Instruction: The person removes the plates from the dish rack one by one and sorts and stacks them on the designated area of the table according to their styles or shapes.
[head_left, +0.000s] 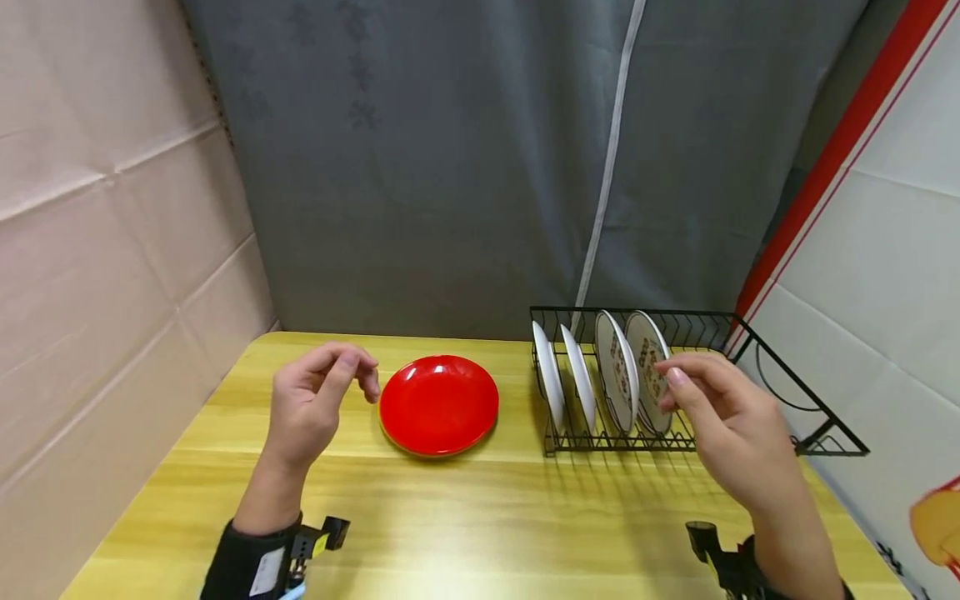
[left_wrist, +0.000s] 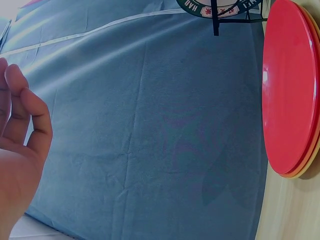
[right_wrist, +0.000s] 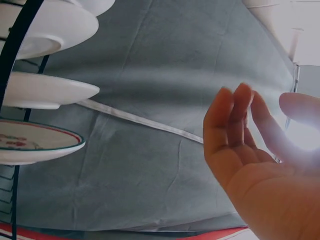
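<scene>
My left hand hovers over the table just left of a shiny red plate, fingers loosely bent and holding nothing. In the left wrist view the red plate shows more than one rim, with a yellowish edge beneath. My right hand hangs in front of the right part of a black wire dish rack, also with loosely bent fingers and nothing in them. Several plates stand on edge in the rack: white ones at its left and patterned ones nearer my right hand.
The wooden table runs back to a grey curtain. A pale wall covering closes the left side, and a white panel with a red stripe the right. The rack's side frame juts out to the right.
</scene>
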